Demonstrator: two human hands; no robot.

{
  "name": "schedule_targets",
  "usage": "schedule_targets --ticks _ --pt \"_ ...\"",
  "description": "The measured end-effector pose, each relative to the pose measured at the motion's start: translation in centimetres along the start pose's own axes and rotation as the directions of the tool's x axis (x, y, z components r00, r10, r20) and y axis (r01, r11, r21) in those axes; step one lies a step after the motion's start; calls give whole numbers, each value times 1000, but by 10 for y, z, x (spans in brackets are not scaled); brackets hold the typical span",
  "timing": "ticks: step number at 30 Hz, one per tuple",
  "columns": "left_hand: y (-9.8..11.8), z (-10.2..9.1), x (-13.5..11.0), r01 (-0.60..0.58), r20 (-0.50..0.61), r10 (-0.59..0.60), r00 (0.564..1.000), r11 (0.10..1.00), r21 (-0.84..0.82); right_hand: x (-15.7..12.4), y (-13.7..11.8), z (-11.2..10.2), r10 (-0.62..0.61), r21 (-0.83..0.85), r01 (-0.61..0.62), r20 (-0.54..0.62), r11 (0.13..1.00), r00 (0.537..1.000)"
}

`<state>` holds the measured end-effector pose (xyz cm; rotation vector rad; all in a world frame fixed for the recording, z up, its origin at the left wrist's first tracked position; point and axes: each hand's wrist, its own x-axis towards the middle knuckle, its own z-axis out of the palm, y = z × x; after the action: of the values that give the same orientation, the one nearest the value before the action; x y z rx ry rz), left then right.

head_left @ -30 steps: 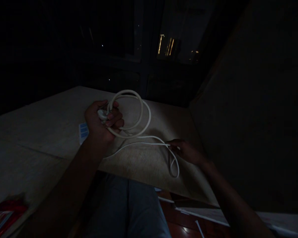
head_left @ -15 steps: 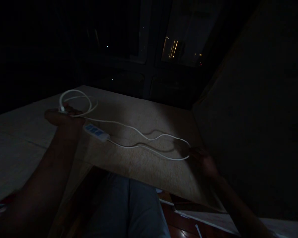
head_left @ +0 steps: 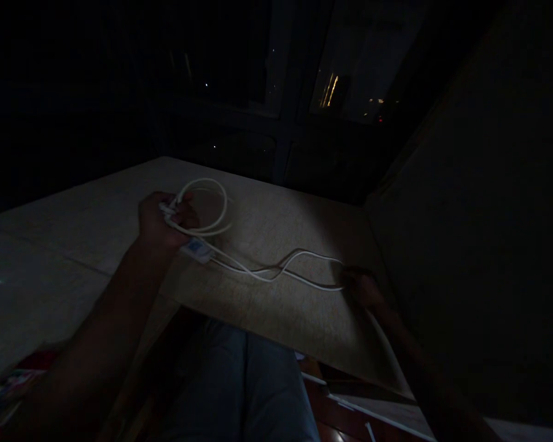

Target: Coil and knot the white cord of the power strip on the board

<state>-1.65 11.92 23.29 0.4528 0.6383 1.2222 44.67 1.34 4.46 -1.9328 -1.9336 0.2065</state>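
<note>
My left hand (head_left: 154, 222) is closed round a white power cord (head_left: 225, 205), with a white end piece, probably the plug, at its fingers. A round loop of the cord stands out from this hand to the right. Just below the hand is a white power strip (head_left: 198, 250) with blue sockets, partly covered by the wrist. Two runs of cord stretch rightward over the tabletop and cross midway. At the far bend of the cord, my right hand (head_left: 365, 290) pinches it; its fingertips are dim in the shadow.
The pale stone-like surface (head_left: 258, 307) ends at its front edge above my legs (head_left: 239, 380). A dark wall (head_left: 479, 245) rises on the right, and a window (head_left: 359, 73) stands behind. Colourful cloth (head_left: 9, 387) lies at the lower left.
My left hand has moved right with the cord loop, and its fingers have curled in more. The two cord runs now cross. My right hand has shifted slightly left.
</note>
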Motion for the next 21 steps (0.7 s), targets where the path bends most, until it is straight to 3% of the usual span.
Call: schedule_targets --ticks 4,9,12,15,17,21 --pt "-31 36 -12 149 66 -170 983 959 239 0 -44 -13 -9 135 23 -107 991 994" --pt "-66 63 -20 250 202 -413 888 803 541 -15 -137 -49 48 478 122 -328 870 943" --pt "-94 74 -24 205 251 -504 827 684 700 -21 -191 -77 -81 628 235 -265 742 961" --pt "-122 81 -22 130 293 -531 795 621 773 -19 -220 -93 -200 650 213 -94 730 975" --pt "-138 81 -19 98 287 -524 802 590 801 -16 -224 -95 -216 646 153 18 747 976" --pt "-160 77 -15 -24 222 -351 910 489 872 -15 -215 -84 -195 630 90 99 772 976"
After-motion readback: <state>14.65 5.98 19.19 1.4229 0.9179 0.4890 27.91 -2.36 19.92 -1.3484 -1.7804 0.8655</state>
